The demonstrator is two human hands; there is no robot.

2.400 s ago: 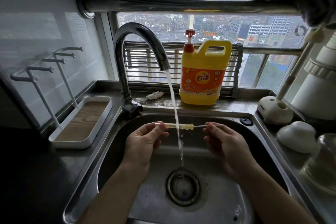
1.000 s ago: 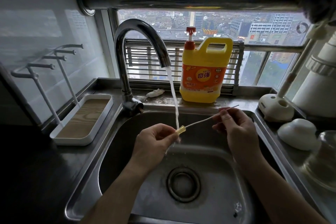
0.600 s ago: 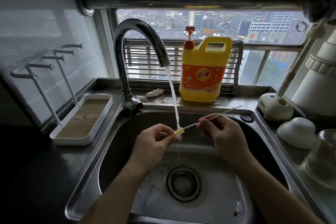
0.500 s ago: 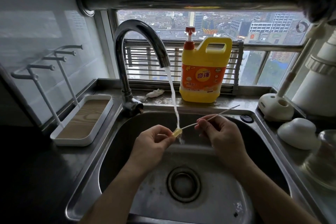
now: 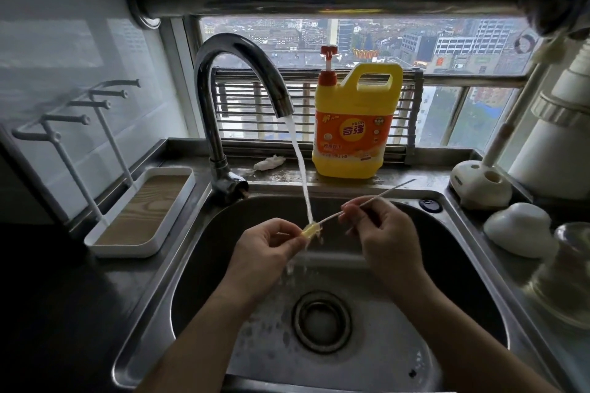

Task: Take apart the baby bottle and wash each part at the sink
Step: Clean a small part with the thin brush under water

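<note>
Water (image 5: 300, 169) from the tap (image 5: 242, 73) lands on the tube (image 5: 311, 230), a short yellowish piece of the bottle, held over the sink (image 5: 143, 313) above the drain (image 5: 322, 321); the left hand (image 5: 265, 249) pinches its near end between thumb and fingertips; the right hand (image 5: 383, 233) pinches a thin brush (image 5: 392, 190) partway along its wire, the tip at the tube's open end; whether it is inside I cannot tell; the hands are near each other, not touching. I judge the tube light, soft and slick when wet, so I would pinch its sides close to the mouth, firmly enough not to slip, not so hard that the bore flattens; the wire looks springy and may bow if pushed off-axis, so I would grip it nearer the tube and feed it straight.
</note>
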